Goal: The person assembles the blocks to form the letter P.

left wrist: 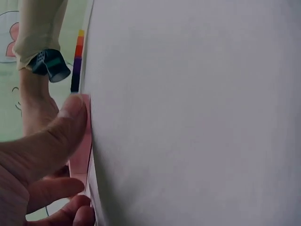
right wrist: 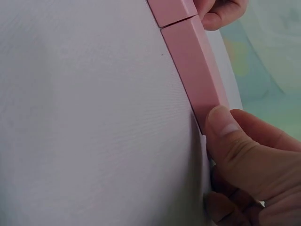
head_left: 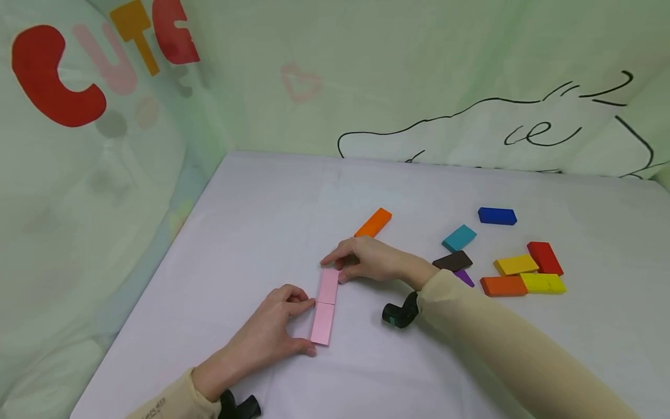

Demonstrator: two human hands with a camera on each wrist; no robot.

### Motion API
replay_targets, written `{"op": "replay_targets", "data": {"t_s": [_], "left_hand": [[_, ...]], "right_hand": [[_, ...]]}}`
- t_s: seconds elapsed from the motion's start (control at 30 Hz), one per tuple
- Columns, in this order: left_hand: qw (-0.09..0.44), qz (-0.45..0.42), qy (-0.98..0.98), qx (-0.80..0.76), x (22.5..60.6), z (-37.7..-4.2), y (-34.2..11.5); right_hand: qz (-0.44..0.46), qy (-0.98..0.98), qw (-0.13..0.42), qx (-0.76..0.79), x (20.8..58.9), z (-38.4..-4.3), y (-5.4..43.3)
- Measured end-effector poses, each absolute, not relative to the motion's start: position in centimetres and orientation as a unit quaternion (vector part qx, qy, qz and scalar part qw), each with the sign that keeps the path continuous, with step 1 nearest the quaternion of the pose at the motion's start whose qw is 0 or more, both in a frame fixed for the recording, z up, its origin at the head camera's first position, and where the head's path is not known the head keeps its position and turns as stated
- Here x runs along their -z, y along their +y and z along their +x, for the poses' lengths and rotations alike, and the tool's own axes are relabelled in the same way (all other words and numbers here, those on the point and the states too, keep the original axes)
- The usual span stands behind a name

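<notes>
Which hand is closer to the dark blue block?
Right. In the head view, the right hand is left of and below the dark blue block, at the far end of the pink blocks; the left hand is farther away, by their near end.

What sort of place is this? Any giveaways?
Probably a makeshift recording booth: printed backdrop, coloured blocks on a white tabletop, black cameras worn at both wrists.
</notes>
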State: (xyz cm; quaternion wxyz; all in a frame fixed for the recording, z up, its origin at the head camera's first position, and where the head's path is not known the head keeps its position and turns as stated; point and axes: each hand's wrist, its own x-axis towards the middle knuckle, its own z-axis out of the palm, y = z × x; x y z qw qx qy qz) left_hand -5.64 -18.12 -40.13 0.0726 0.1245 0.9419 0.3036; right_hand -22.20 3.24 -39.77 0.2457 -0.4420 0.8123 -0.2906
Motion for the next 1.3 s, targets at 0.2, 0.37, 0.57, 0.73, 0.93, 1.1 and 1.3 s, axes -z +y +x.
{"op": "replay_targets", "data": {"t_s": [0.2, 0.37, 0.57, 0.73, 0.93, 1.1, 1.3], "left_hand": [[0.101, 0.114, 0.942, -0.298, 39.0, -6.4, -18.9], [0.112, 0.089, 0.950, -0.279, 37.7, -8.7, -19.5], [0.135, 0.143, 0.939, -0.282, 36.4, -15.4, -19.3], [0.182, 0.174, 0.920, -0.300, 36.4, -22.4, -17.9], [0.231, 0.204, 0.904, -0.296, 37.2, -27.2, -16.4], [0.245, 0.232, 0.900, -0.276, 37.7, -28.5, -15.5], [0.237, 0.245, 0.902, -0.266, 38.3, -29.2, -14.4]], "right_hand": [[-0.409, 0.832, 0.208, 0.312, 39.8, -21.8, 3.9], [-0.363, 0.853, 0.158, 0.340, 39.3, -21.8, 5.6], [-0.285, 0.891, 0.085, 0.344, 38.4, -22.4, 7.8], [-0.212, 0.924, 0.089, 0.305, 37.9, -23.0, 8.4], [-0.132, 0.945, 0.135, 0.266, 38.0, -23.9, 7.5], [-0.113, 0.946, 0.149, 0.264, 38.4, -24.4, 7.2], [-0.103, 0.939, 0.151, 0.290, 39.0, -25.1, 8.0]]}}
